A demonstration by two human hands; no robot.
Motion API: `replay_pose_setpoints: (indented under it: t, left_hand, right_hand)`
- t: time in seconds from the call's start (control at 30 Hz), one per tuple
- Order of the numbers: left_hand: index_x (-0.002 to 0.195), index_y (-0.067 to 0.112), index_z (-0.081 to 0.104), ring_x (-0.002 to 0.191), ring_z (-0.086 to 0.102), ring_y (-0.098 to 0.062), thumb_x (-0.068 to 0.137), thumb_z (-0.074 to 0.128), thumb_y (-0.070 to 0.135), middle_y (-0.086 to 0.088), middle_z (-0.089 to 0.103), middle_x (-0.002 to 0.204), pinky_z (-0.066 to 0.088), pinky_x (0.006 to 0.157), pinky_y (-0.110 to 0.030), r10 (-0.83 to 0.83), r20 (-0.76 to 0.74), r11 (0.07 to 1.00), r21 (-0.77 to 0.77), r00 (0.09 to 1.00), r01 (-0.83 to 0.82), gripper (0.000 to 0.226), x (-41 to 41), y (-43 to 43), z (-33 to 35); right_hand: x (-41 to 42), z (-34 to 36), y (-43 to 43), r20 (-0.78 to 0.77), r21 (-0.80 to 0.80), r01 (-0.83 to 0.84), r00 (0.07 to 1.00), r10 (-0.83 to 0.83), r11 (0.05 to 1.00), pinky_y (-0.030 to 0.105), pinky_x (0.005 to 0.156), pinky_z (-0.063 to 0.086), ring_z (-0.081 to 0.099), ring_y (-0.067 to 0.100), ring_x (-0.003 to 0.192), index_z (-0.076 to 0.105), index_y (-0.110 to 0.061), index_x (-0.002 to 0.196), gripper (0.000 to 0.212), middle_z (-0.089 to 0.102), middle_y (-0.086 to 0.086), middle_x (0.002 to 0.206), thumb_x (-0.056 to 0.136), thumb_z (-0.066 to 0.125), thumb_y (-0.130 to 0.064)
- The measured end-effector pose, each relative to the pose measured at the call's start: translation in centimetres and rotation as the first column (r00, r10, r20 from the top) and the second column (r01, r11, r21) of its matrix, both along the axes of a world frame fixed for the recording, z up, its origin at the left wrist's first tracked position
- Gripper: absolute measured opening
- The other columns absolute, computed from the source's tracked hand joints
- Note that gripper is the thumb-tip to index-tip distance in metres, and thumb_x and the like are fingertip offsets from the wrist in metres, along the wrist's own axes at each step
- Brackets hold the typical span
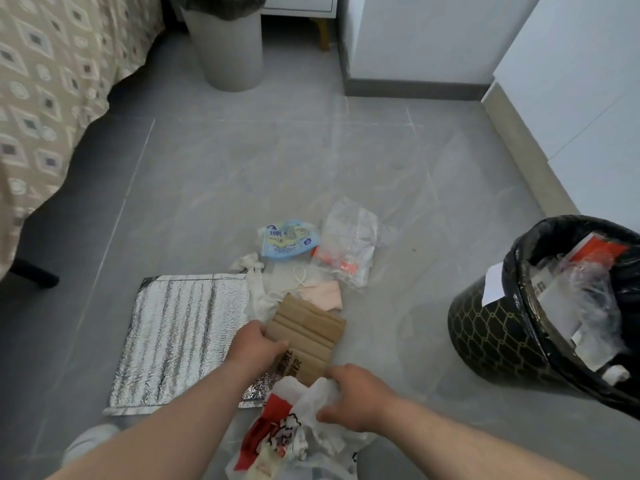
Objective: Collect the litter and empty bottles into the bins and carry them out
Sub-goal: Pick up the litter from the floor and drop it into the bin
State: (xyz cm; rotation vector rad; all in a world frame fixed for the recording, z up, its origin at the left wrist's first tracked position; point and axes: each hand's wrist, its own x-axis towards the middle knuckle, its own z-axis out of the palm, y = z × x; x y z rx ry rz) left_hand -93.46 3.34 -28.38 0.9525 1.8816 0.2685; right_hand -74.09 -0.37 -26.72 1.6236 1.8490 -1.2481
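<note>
Litter lies on the grey tiled floor in front of me. My left hand (256,344) grips the near left edge of a folded brown cardboard piece (308,332). My right hand (353,396) holds a crumpled white and red plastic bag (287,431) bunched at its top. A silver foil insulated bag (180,337) lies flat to the left. Beyond the cardboard lie a pink cloth (323,292), white tissues (256,285), a blue wrapper (287,239) and a clear plastic bag (349,244). A black patterned bin (491,327) with a black liner, nearly full, tilts at the right.
A grey bin (230,46) with a dark liner stands at the back beside the bed (45,98), which fills the left. White cabinets (571,81) line the right wall. A white shoe (88,441) shows at the bottom left.
</note>
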Motion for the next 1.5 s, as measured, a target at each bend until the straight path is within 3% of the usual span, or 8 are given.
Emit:
replay_pose_setpoints:
  t: [0.13, 0.3, 0.43, 0.57, 0.8, 1.03, 1.27, 1.5]
  left_hand:
    - [0.08, 0.014, 0.053, 0.081, 0.064, -0.024, 0.076, 0.076, 0.015, -0.007, 0.064, 0.086, 0.057, 0.078, -0.042, 0.04, 0.086, 0.999, -0.001, 0.995, -0.041, 0.023, -0.7, 0.1, 0.3]
    - [0.096, -0.001, 0.057, 0.081, 0.063, -0.026, 0.076, 0.075, 0.012, -0.014, 0.066, 0.092, 0.054, 0.066, -0.034, 0.075, 0.124, 0.996, 0.035, 0.989, -0.079, 0.03, -1.0, -0.1, 1.5]
    - [0.097, -0.005, 0.057, 0.08, 0.062, -0.028, 0.073, 0.079, 0.013, -0.022, 0.066, 0.096, 0.055, 0.072, -0.042, 0.079, 0.127, 0.992, 0.085, 0.989, -0.091, 0.037, -1.2, -0.1, 2.1]
    - [0.089, 0.002, 0.057, 0.077, 0.062, -0.026, 0.073, 0.078, 0.012, -0.017, 0.065, 0.09, 0.055, 0.075, -0.042, 0.062, 0.153, 0.99, 0.114, 0.986, -0.08, 0.028, -1.5, -0.2, 2.6]
    - [0.082, 0.008, 0.054, 0.072, 0.062, -0.023, 0.075, 0.077, 0.01, -0.008, 0.062, 0.079, 0.055, 0.071, -0.038, 0.084, 0.177, 0.981, 0.156, 0.981, -0.112, 0.023, -2.3, 0.0, 3.0]
    - [0.086, 0.006, 0.055, 0.067, 0.058, -0.018, 0.077, 0.076, 0.015, -0.006, 0.06, 0.079, 0.048, 0.055, -0.028, 0.095, 0.136, 0.981, 0.156, 0.986, -0.116, 0.024, -2.9, -0.3, 3.0]
    - [0.078, 0.011, 0.053, 0.068, 0.056, -0.018, 0.078, 0.074, 0.011, -0.005, 0.059, 0.078, 0.045, 0.055, -0.025, 0.119, 0.147, 0.976, 0.165, 0.982, -0.143, 0.021, -3.5, -0.5, 3.0]
    - [0.08, 0.009, 0.055, 0.066, 0.056, -0.015, 0.079, 0.074, 0.011, -0.004, 0.059, 0.078, 0.042, 0.054, -0.025, 0.124, 0.164, 0.967, 0.2, 0.979, -0.156, 0.019, -3.8, -0.2, 4.6]
  right_hand:
    - [-0.3, -0.5, -0.5, 0.028, 0.023, -0.009, 1.0, 0.008, 1.0, 0.03, 0.09, 0.046, 0.053, 0.025, 0.114, 0.055, -0.02, 0.125, 0.056, 0.055, 0.006, 0.125, 0.076, 0.068, -0.045]
    - [-0.4, -0.2, -1.1, 0.015, 0.014, 0.022, 1.0, -0.023, 1.0, 0.027, 0.065, 0.034, 0.05, 0.021, 0.084, 0.038, -0.028, 0.063, 0.03, 0.046, -0.007, 0.073, 0.084, 0.059, -0.032]
    - [-0.3, 0.1, -0.9, -0.03, 0.004, 0.059, 0.998, -0.059, 0.998, 0.028, 0.076, 0.04, 0.059, 0.029, 0.104, 0.055, -0.014, 0.089, 0.007, 0.064, 0.011, 0.109, 0.086, 0.053, -0.02]
    - [-0.1, 0.9, -0.6, -0.067, -0.044, 0.094, 0.993, -0.097, 0.995, 0.027, 0.108, 0.032, 0.041, 0.025, 0.136, 0.041, -0.011, 0.141, 0.053, 0.044, 0.009, 0.147, 0.089, 0.051, -0.015]
    - [-0.2, 0.8, -1.2, -0.144, 0.099, 0.416, 0.905, -0.401, 0.904, 0.032, 0.097, 0.042, 0.051, 0.027, 0.12, 0.045, -0.012, 0.133, 0.049, 0.051, 0.011, 0.133, 0.084, 0.049, -0.017]
    - [-1.1, -0.8, -5.1, 0.051, 0.217, -0.094, 0.995, 0.085, 0.972, 0.04, 0.106, 0.038, 0.04, 0.031, 0.129, 0.005, -0.022, 0.152, 0.106, 0.038, 0.008, 0.143, 0.074, 0.065, -0.061]
    - [-0.2, -2.5, -4.1, 0.027, 0.211, -0.02, 1.0, 0.015, 0.977, 0.031, 0.076, 0.042, 0.059, 0.031, 0.1, 0.062, -0.013, 0.101, 0.029, 0.06, 0.011, 0.105, 0.084, 0.061, -0.036]
    - [1.2, 2.2, -0.2, -0.165, 0.052, 0.097, 0.982, -0.088, 0.994, 0.023, 0.058, 0.04, 0.056, 0.013, 0.068, 0.055, -0.021, 0.074, 0.018, 0.058, -0.003, 0.075, 0.079, 0.072, -0.023]
